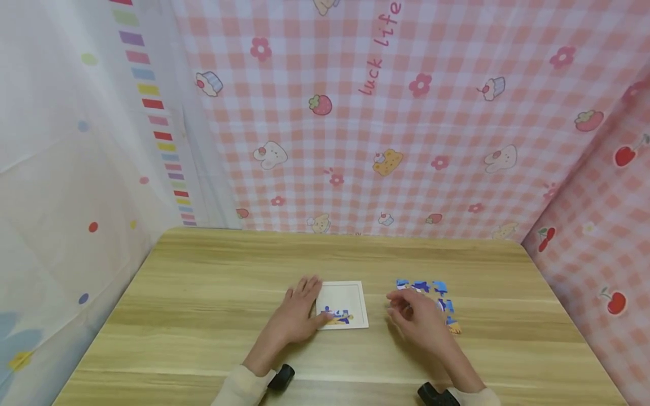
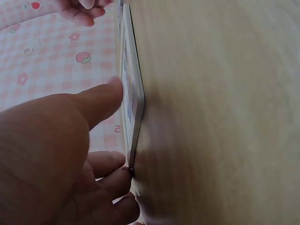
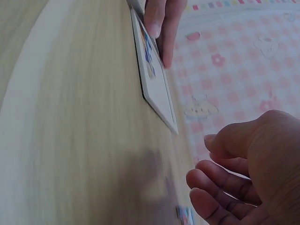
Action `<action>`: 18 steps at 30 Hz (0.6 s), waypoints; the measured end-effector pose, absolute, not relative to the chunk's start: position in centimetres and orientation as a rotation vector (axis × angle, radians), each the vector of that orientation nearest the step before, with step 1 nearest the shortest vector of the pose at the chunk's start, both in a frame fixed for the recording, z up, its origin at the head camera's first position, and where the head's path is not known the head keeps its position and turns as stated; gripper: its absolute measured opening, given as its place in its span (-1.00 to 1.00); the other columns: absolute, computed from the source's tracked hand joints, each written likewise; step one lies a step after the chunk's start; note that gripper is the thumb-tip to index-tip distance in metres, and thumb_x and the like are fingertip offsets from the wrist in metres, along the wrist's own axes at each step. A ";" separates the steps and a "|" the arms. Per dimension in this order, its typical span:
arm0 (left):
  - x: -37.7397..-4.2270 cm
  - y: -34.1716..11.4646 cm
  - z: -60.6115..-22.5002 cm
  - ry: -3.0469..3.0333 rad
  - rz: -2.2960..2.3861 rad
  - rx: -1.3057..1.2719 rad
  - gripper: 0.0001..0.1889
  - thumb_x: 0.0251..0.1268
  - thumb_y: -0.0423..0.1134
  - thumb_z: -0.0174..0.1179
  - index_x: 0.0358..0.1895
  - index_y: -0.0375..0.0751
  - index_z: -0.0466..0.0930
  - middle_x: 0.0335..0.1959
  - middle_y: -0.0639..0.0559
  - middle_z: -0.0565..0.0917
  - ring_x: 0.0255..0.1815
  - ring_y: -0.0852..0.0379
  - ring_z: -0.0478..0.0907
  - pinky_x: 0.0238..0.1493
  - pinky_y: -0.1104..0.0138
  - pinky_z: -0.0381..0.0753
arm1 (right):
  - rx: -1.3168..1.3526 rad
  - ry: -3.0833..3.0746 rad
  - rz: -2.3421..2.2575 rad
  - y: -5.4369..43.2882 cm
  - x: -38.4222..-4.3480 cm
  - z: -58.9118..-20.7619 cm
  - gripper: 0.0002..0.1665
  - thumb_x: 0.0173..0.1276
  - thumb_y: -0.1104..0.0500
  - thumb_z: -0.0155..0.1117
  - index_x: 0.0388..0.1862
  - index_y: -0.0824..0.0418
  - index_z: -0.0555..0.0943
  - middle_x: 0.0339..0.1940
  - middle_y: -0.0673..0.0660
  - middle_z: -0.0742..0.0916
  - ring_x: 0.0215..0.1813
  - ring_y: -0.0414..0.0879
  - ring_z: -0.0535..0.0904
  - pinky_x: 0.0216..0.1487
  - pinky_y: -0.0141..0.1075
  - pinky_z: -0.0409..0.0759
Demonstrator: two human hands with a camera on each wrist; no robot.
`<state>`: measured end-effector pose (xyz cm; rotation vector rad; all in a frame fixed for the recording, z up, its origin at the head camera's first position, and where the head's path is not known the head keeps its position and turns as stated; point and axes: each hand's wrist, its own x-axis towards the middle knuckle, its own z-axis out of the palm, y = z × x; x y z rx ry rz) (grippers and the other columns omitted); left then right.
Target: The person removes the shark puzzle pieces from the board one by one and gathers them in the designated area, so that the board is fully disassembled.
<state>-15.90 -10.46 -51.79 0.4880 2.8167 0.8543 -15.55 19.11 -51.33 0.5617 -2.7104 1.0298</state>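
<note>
A white puzzle tray (image 1: 358,304) lies on the table, several joined blue and yellow puzzle pieces (image 1: 344,319) along its lower part. My left hand (image 1: 296,318) rests at the tray's left edge with fingers spread and the thumb over the joined pieces. In the left wrist view, that thumb (image 2: 105,96) reaches onto the tray's face. To the right of the tray, my right hand (image 1: 418,318) hovers with loosely bent fingers, and I see nothing between them. Loose puzzle pieces (image 1: 439,288) lie beyond and beside this hand, which hides some of them.
The wooden table (image 1: 203,304) extends to both sides of the tray. A pink checked cloth (image 1: 355,141) hangs along its back edge, with a white dotted cloth (image 1: 66,197) at the left and another checked cloth (image 1: 599,254) at the right.
</note>
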 end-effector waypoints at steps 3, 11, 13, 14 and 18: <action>-15.9 -10.5 -51.8 2.819 0.812 0.498 -0.14 0.45 0.08 0.21 0.61 -0.36 0.10 0.67 -0.25 0.09 0.71 -0.27 -0.05 0.67 -0.21 -0.06 | 0.554 -2.743 1.066 18.1 -15.7 -51.5 -0.74 0.24 0.35 0.47 -0.08 0.28 0.70 -0.33 -0.05 0.72 -0.28 -0.29 0.59 -0.25 -0.43 0.67; -15.9 -10.6 -51.8 2.838 0.732 0.488 -0.13 0.44 0.12 0.21 0.61 -0.33 0.12 0.67 -0.21 0.11 0.71 -0.23 -0.02 0.68 -0.16 -0.01 | 0.546 -2.808 1.152 15.0 -15.5 -51.3 -0.74 0.28 0.32 0.45 -0.05 0.27 0.71 -0.30 -0.03 0.73 -0.29 -0.30 0.58 -0.27 -0.46 0.63; -15.8 -10.6 -51.7 2.836 0.724 0.485 -0.13 0.44 0.12 0.21 0.61 -0.32 0.12 0.67 -0.21 0.11 0.71 -0.22 -0.02 0.68 -0.16 -0.01 | 0.553 -2.812 1.174 14.3 -15.4 -51.4 -0.75 0.29 0.31 0.45 -0.05 0.26 0.71 -0.31 -0.03 0.73 -0.31 -0.31 0.57 -0.29 -0.47 0.62; -15.8 -10.6 -51.7 2.835 0.721 0.482 -0.13 0.44 0.12 0.21 0.61 -0.32 0.12 0.68 -0.20 0.11 0.71 -0.22 -0.02 0.68 -0.15 -0.01 | 0.555 -2.815 1.190 13.9 -15.4 -51.5 -0.75 0.29 0.31 0.45 -0.05 0.25 0.71 -0.31 -0.03 0.73 -0.32 -0.32 0.56 -0.29 -0.47 0.62; -15.8 -10.5 -51.8 2.829 0.723 0.481 -0.13 0.44 0.13 0.21 0.61 -0.32 0.12 0.68 -0.20 0.10 0.71 -0.22 -0.02 0.68 -0.16 -0.01 | 0.561 -2.822 1.211 12.7 -15.3 -51.9 -0.75 0.26 0.30 0.46 -0.08 0.24 0.72 -0.29 -0.02 0.72 -0.31 -0.29 0.54 -0.28 -0.47 0.59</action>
